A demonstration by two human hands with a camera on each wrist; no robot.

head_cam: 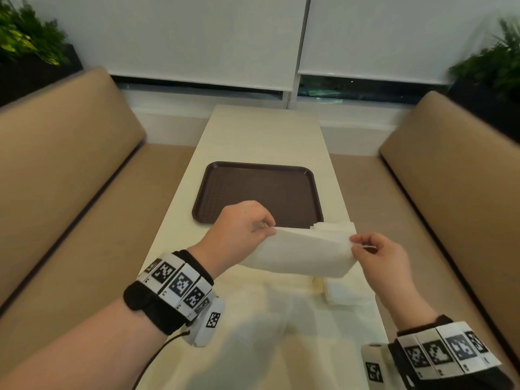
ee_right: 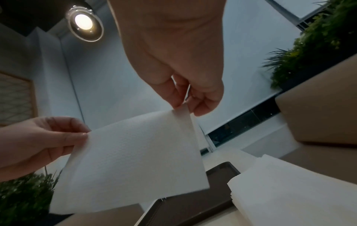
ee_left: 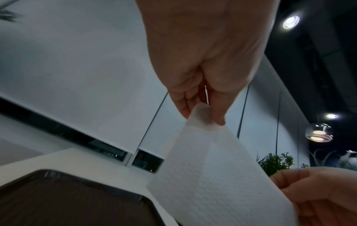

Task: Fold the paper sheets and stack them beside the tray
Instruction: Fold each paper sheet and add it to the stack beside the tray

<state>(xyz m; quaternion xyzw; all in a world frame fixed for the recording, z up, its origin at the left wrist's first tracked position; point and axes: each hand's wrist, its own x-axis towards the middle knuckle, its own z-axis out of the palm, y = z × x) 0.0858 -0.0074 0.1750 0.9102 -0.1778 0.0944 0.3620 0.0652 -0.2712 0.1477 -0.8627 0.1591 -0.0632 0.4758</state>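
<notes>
A white embossed paper sheet [head_cam: 304, 253] hangs folded above the table, in front of the near edge of the dark brown tray [head_cam: 257, 190]. My left hand [head_cam: 244, 229] pinches its upper left corner [ee_left: 201, 113] between thumb and fingers. My right hand [head_cam: 377, 257] pinches the upper right corner [ee_right: 182, 110]. A stack of white sheets [head_cam: 333, 227] lies by the tray's near right corner, partly hidden behind the held sheet; it shows close in the right wrist view [ee_right: 293, 192]. More white paper [head_cam: 342, 292] lies on the table under my right hand.
The cream table [head_cam: 264, 133] runs between two tan bench seats [head_cam: 56, 164] [head_cam: 455, 170]. Potted plants [head_cam: 25, 38] stand behind both benches. White window blinds [head_cam: 197, 38] hang at the far end.
</notes>
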